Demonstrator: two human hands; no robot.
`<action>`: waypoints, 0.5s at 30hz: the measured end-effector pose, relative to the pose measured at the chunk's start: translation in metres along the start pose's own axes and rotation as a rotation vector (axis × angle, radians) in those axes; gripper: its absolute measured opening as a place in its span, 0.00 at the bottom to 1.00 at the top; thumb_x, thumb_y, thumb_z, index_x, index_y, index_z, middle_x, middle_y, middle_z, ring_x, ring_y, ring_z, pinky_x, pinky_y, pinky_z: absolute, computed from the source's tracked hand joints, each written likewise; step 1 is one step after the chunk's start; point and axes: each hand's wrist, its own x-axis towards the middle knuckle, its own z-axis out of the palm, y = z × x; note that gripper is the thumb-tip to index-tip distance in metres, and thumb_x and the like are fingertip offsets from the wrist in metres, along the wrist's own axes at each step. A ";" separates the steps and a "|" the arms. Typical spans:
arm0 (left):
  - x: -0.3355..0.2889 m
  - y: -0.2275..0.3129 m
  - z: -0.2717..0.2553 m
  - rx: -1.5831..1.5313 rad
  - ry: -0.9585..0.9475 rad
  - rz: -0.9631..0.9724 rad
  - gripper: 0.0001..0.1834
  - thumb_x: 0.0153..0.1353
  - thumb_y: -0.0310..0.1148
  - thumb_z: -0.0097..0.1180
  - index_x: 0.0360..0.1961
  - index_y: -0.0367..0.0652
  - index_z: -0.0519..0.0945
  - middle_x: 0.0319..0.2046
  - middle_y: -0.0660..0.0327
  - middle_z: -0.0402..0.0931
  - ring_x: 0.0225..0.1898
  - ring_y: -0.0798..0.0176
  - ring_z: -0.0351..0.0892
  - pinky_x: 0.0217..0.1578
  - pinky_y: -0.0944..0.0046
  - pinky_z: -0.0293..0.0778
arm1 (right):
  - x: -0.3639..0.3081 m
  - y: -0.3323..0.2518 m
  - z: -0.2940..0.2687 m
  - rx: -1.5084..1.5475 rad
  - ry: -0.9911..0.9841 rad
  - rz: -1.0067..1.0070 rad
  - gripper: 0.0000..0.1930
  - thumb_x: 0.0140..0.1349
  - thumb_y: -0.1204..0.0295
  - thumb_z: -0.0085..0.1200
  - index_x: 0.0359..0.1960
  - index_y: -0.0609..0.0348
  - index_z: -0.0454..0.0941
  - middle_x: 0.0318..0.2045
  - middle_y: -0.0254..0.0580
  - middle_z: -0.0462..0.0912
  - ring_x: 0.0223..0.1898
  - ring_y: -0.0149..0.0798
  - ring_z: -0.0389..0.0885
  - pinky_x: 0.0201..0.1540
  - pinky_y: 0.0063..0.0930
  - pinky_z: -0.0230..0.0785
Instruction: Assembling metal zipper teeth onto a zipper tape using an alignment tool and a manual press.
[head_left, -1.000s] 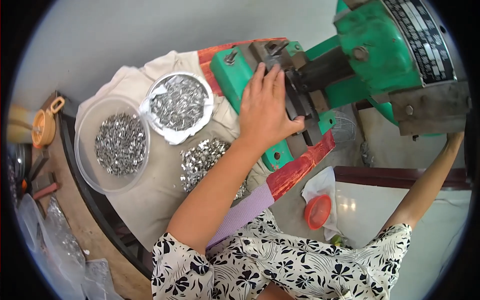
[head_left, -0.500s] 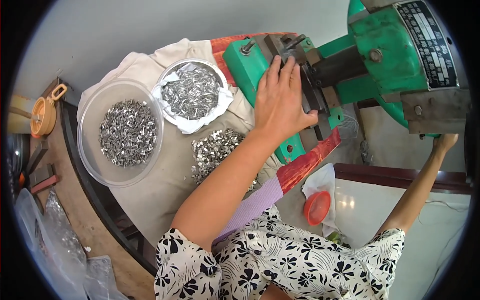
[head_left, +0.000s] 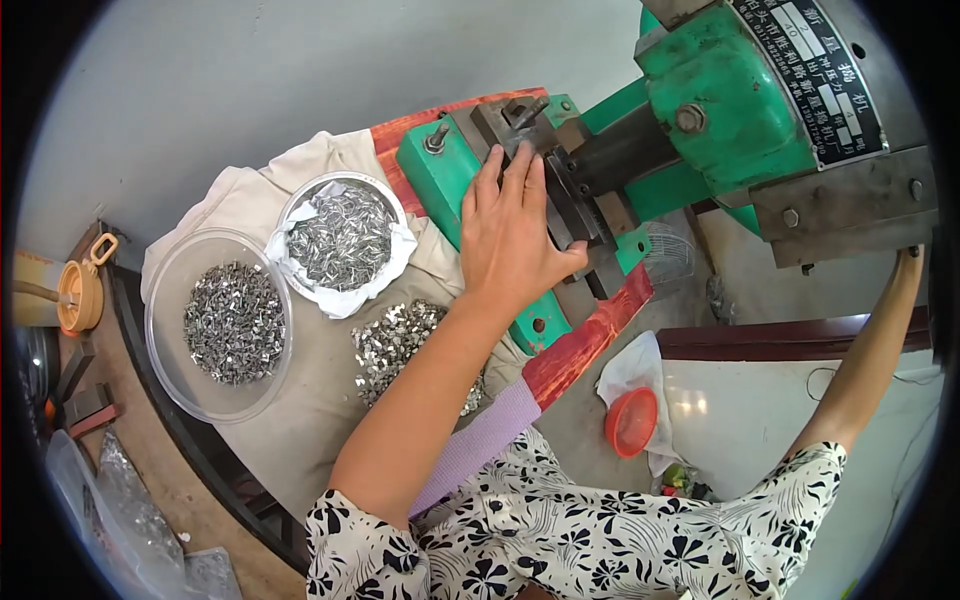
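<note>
Left hand (head_left: 513,230): laid palm-down, with fingers extended and thumb spread away, touching the dark metal tooling (head_left: 575,195); cannot tell what lies beneath.
Right hand (head_left: 910,253): raised at far right, mostly hidden behind the steel block (head_left: 845,205); cannot tell whether gripping or loose.
Green press (head_left: 725,100): one, standing over the counter (head_left: 592,337), with one dark ram (head_left: 620,155) just right of the left hand.
Small metal pieces (head_left: 235,325): too many to count; three lots, all left of the press.
Clear tub (head_left: 230,403): one, holding the first lot.
Lined bowl (head_left: 398,250): one, beside the tub, holding the second.
Loose pile (head_left: 395,345): one, on the beige cloth (head_left: 310,410), partly covered by the left forearm (head_left: 425,395).
Red basin (head_left: 632,422): one, below the press, well apart.
Orange lid (head_left: 82,295): one, far left.
</note>
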 end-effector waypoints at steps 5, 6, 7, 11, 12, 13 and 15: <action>-0.012 -0.015 -0.017 0.034 0.034 0.008 0.49 0.38 0.47 0.72 0.62 0.31 0.71 0.66 0.52 0.64 0.69 0.45 0.58 0.68 0.49 0.57 | 0.006 0.042 -0.002 0.061 0.057 -0.032 0.17 0.70 0.68 0.51 0.56 0.65 0.72 0.50 0.42 0.79 0.49 0.39 0.79 0.51 0.35 0.75; -0.003 -0.007 0.004 0.005 0.013 0.017 0.49 0.38 0.47 0.72 0.62 0.31 0.71 0.66 0.52 0.64 0.69 0.45 0.58 0.68 0.49 0.57 | -0.010 0.036 -0.008 0.034 0.079 -0.036 0.17 0.70 0.67 0.51 0.56 0.65 0.72 0.50 0.43 0.79 0.49 0.39 0.79 0.51 0.35 0.75; 0.007 0.015 -0.005 0.014 0.040 0.038 0.49 0.38 0.47 0.72 0.61 0.31 0.71 0.66 0.52 0.64 0.69 0.45 0.58 0.68 0.49 0.57 | -0.023 0.023 -0.003 0.069 0.109 -0.066 0.17 0.71 0.67 0.51 0.56 0.65 0.72 0.50 0.43 0.79 0.49 0.39 0.79 0.51 0.35 0.75; 0.023 0.031 0.022 0.071 -0.035 0.033 0.48 0.37 0.47 0.72 0.60 0.31 0.71 0.66 0.53 0.64 0.70 0.45 0.57 0.68 0.48 0.56 | -0.174 0.047 0.156 0.130 0.176 -0.005 0.18 0.72 0.66 0.49 0.56 0.65 0.72 0.50 0.43 0.79 0.49 0.39 0.79 0.51 0.35 0.75; 0.018 0.023 0.012 0.116 -0.029 0.026 0.48 0.37 0.47 0.72 0.60 0.31 0.71 0.66 0.53 0.64 0.70 0.45 0.57 0.68 0.48 0.56 | -0.240 0.016 0.251 0.180 0.185 0.003 0.18 0.72 0.65 0.49 0.56 0.65 0.72 0.50 0.43 0.79 0.49 0.39 0.79 0.51 0.35 0.75; 0.013 0.017 0.003 0.121 -0.029 0.008 0.48 0.38 0.47 0.72 0.60 0.31 0.71 0.67 0.53 0.64 0.70 0.45 0.57 0.68 0.48 0.56 | -0.315 -0.065 0.334 0.189 0.196 -0.021 0.18 0.72 0.65 0.49 0.56 0.65 0.72 0.50 0.43 0.79 0.49 0.39 0.79 0.51 0.35 0.75; 0.009 0.018 0.001 0.070 -0.046 0.005 0.52 0.37 0.46 0.73 0.64 0.36 0.67 0.69 0.57 0.61 0.71 0.48 0.55 0.66 0.47 0.58 | -0.325 -0.084 0.329 -0.095 0.368 -0.340 0.19 0.74 0.62 0.45 0.56 0.65 0.72 0.50 0.44 0.79 0.49 0.41 0.80 0.50 0.35 0.75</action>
